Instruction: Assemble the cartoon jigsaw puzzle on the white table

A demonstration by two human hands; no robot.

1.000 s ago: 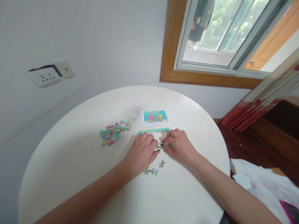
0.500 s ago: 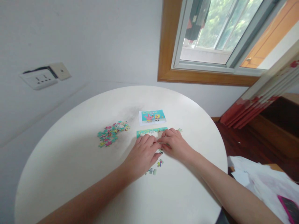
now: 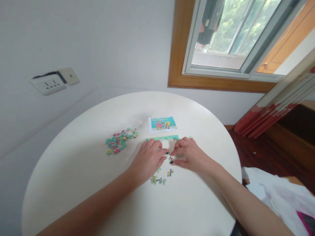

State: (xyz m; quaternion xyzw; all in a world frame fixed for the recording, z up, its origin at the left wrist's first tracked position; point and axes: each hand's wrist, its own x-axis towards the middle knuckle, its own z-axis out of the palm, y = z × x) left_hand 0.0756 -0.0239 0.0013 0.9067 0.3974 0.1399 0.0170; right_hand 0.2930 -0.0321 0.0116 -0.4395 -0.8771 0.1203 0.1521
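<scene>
Puzzle pieces [image 3: 115,144] lie heaped at 10 o'clock from the hands, as 0.5 s ago. Left hand [image 3: 147,161]: thumb and forefinger slightly parted, hold unclear. At 12 o'clock, a teal strip [image 3: 161,137]. Between the hands, a small piece [image 3: 170,159]; fingertips that met earlier stand just apart, so their shared press seems eased. Right hand [image 3: 190,154]: thumb and forefinger spread wider about that piece, grip uncertain
</scene>
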